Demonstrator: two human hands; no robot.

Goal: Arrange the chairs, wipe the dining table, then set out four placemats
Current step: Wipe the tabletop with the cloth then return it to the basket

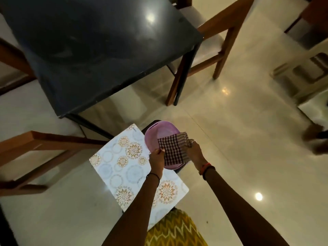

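glossy dark table [99,41], woven cloth [173,148], seemingly plastic basin [152,134].

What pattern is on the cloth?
The cloth has dark maroon and white checks; the head view shows it.

No legible text; tiny mark [133,129] on placemat [115,157] corner (far edge) too blurred to read

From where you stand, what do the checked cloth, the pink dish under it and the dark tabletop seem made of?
Checked cloth: woven fabric, matte, hanging limp. Pink dish: probably plastic, smooth moulded rim, dull sheen. Dark tabletop: hard, glossy, bright reflection; stone, glass or laminate, I cannot tell.
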